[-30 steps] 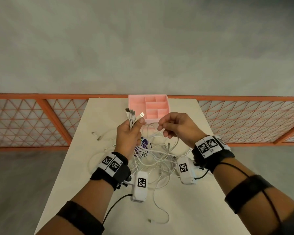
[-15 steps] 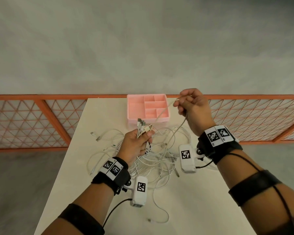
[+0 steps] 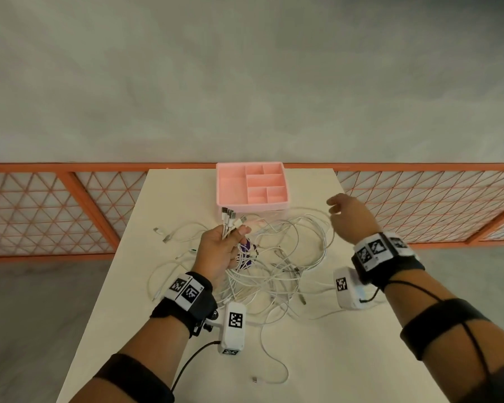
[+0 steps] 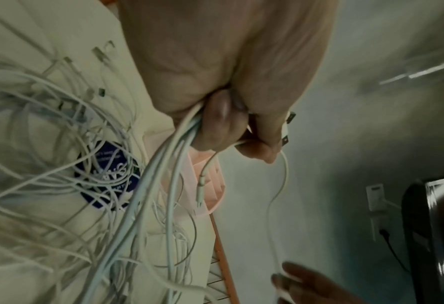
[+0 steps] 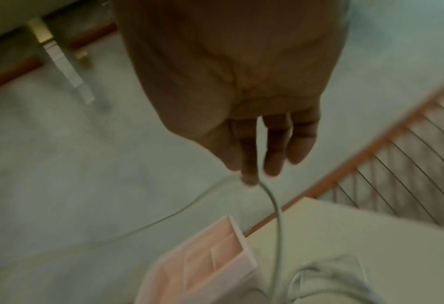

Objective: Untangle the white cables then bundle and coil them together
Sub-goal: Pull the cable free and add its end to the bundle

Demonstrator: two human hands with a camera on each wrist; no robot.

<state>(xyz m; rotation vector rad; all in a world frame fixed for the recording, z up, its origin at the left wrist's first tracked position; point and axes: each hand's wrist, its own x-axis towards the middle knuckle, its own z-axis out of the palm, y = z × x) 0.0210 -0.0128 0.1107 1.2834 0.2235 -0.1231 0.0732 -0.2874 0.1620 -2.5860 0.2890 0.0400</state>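
A tangle of white cables point(image 3: 277, 257) lies on the cream table point(image 3: 346, 353). My left hand point(image 3: 224, 245) is raised over its left side and grips several plug ends point(image 3: 230, 218) that stick up out of the fist. In the left wrist view the gripped strands point(image 4: 164, 174) trail down from my left hand point(image 4: 228, 127) into the heap. My right hand point(image 3: 346, 213) hovers at the tangle's right, near the table's edge. In the right wrist view, which is blurred, thumb and forefinger of my right hand point(image 5: 249, 164) pinch one white cable point(image 5: 278, 216) that hangs down.
A pink compartment tray point(image 3: 252, 204) stands at the far edge of the table, just behind the cables. A purple round object point(image 3: 245, 258) lies under the tangle. One loose cable end point(image 3: 255, 380) reaches the near side. An orange railing point(image 3: 70, 167) runs behind the table.
My right hand rose with a cable from beside the left hand, then dropped outward to the right. The left hand kept its grip on the plug ends and sank slightly.
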